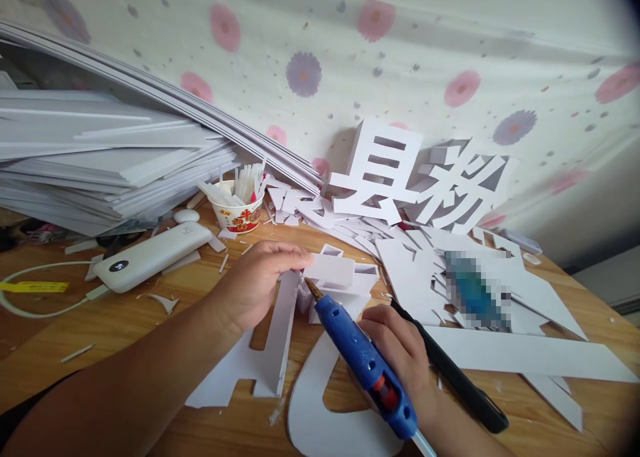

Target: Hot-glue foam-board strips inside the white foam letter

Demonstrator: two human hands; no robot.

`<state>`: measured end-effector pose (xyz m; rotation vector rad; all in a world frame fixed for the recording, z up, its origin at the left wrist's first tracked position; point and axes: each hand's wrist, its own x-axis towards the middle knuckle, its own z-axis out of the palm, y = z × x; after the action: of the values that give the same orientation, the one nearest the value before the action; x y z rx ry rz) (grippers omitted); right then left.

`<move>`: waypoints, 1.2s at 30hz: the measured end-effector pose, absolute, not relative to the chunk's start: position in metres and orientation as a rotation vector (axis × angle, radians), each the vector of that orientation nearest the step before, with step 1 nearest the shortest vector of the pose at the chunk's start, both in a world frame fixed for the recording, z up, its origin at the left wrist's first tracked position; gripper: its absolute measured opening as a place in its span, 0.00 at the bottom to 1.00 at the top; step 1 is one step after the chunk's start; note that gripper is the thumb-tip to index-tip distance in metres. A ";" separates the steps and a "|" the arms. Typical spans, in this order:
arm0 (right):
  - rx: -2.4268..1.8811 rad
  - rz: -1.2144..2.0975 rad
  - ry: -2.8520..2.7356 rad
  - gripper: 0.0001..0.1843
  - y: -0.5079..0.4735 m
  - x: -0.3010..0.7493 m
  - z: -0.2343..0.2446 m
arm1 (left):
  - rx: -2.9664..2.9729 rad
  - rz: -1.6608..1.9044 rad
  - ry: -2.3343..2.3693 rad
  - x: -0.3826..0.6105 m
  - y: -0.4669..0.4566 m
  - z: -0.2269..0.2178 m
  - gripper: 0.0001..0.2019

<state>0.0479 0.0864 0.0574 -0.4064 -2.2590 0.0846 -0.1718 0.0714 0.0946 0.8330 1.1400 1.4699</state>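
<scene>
My right hand (pixel 400 353) is closed around a blue hot glue gun (pixel 365 363), whose nozzle tip points at a small white foam-board strip (pixel 330 269). That strip is pinched by the fingers of my left hand (pixel 260 280) and held over a white foam-board letter assembly (pixel 345 287) on the wooden table (pixel 150 323). Flat white cut-out shapes (pixel 310 403) lie under both hands.
A tall stack of white boards (pixel 100 157) fills the left. A white power bank (pixel 150 257) with a cable, a paper cup of sticks (pixel 237 210), finished white characters (pixel 425 177) against the floral cloth, a black marker (pixel 450 370) and foam scraps (pixel 500 310) surround the work.
</scene>
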 end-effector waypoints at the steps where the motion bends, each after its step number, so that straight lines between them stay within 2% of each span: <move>1: -0.404 0.087 -2.260 0.09 0.087 0.048 0.058 | 0.792 1.473 1.123 -0.170 0.071 0.095 0.05; 14: -0.414 0.083 -2.280 0.05 0.090 0.049 0.052 | 0.633 1.463 1.067 -0.167 0.071 0.099 0.09; 36: -0.404 0.146 -2.253 0.04 0.094 0.053 0.045 | 0.607 1.502 1.013 -0.168 0.075 0.097 0.06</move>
<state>0.0530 0.0940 0.0445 -0.4036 -2.2529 0.1462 -0.1681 0.0747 0.0972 0.6066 1.0131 1.5021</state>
